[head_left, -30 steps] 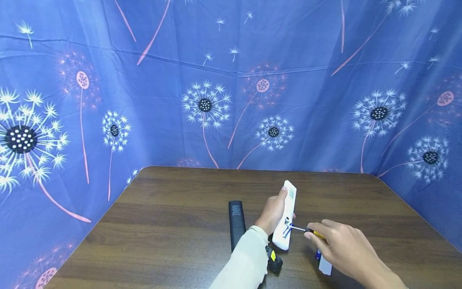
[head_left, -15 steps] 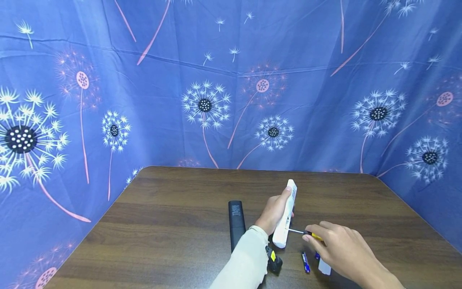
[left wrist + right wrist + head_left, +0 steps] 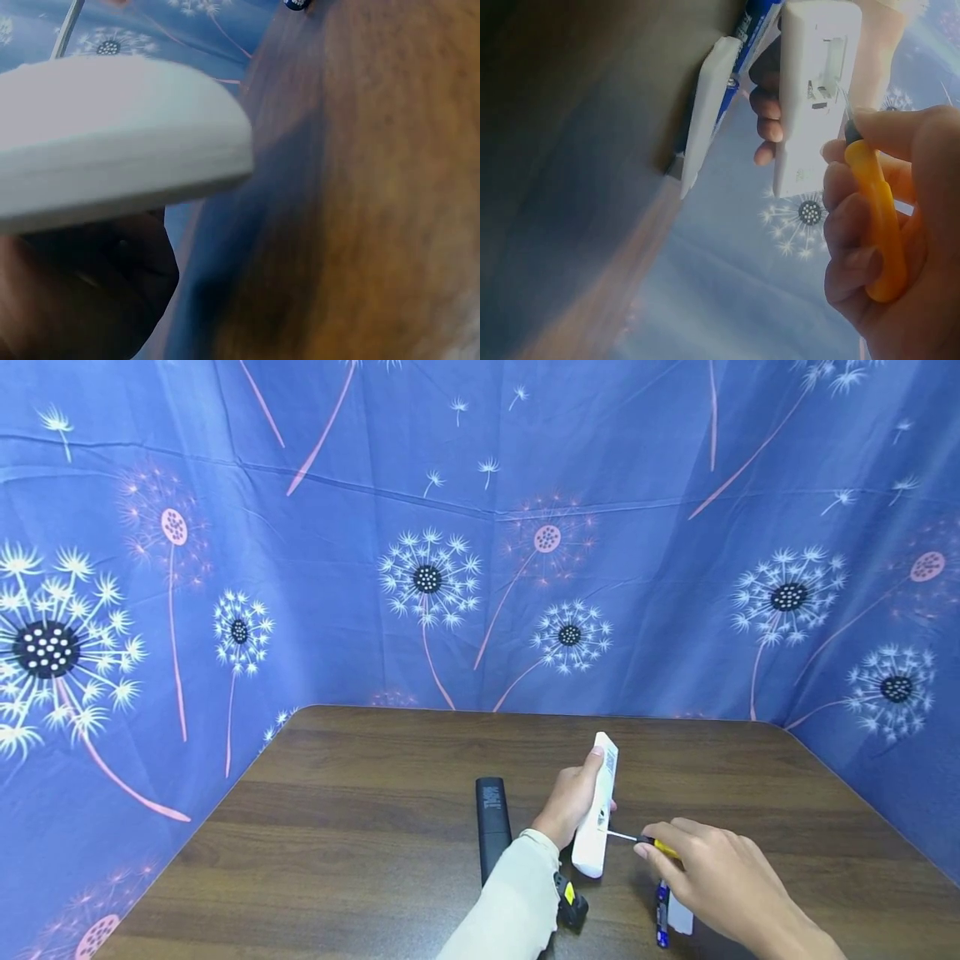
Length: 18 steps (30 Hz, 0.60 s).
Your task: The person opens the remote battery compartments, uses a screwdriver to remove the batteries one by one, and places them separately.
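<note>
A white remote control (image 3: 592,852) is tilted above the table in my left hand (image 3: 567,802), its thumb along one side and fingers curled behind. The right wrist view shows its battery compartment (image 3: 832,64) uncovered, with no battery visible inside. My right hand (image 3: 720,877) grips the yellow handle of a small screwdriver (image 3: 877,217); its thin shaft reaches into the compartment. Below that hand lie a blue battery (image 3: 662,914) and the white battery cover (image 3: 681,917). Another blue battery (image 3: 727,97) shows beside the cover (image 3: 705,112) in the right wrist view.
On the wooden table (image 3: 360,827), a black remote control (image 3: 491,818) lies left of my left forearm and is partly hidden by the sleeve. A black wrist device (image 3: 572,906) hangs under that forearm. Blue patterned cloth (image 3: 322,568) encloses the table's back and sides.
A battery visible in the compartment one second ago has come out onto the table and shifted right, against the cover. The white remote control has turned onto its side slightly.
</note>
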Available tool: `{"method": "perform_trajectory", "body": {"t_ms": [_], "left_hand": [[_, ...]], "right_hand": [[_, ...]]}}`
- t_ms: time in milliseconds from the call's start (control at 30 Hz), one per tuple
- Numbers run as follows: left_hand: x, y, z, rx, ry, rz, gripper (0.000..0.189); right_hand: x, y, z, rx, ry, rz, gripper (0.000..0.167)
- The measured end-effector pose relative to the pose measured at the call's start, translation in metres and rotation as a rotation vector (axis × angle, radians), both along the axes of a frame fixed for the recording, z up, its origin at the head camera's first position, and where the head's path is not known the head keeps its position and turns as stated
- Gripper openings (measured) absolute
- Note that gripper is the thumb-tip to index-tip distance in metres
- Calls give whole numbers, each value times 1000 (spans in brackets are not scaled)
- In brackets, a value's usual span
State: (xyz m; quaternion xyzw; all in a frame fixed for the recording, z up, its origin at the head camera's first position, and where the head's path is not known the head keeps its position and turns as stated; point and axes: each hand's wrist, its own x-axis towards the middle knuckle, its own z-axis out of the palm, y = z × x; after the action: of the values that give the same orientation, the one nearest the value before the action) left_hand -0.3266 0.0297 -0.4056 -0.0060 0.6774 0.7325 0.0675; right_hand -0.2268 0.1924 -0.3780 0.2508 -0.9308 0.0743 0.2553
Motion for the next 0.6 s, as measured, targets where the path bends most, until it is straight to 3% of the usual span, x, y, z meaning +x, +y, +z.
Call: {"method": "perform_trajectory", "body": {"t_ms": [300,600], "left_hand": [[-1,-1,0,11,3,26,65],[-1,-2,-1,42,-8,-3,64]], "right_hand": [[1,2,1,-2,-21,-17,11],[3,4,-1,-1,2,-27,10]]}}
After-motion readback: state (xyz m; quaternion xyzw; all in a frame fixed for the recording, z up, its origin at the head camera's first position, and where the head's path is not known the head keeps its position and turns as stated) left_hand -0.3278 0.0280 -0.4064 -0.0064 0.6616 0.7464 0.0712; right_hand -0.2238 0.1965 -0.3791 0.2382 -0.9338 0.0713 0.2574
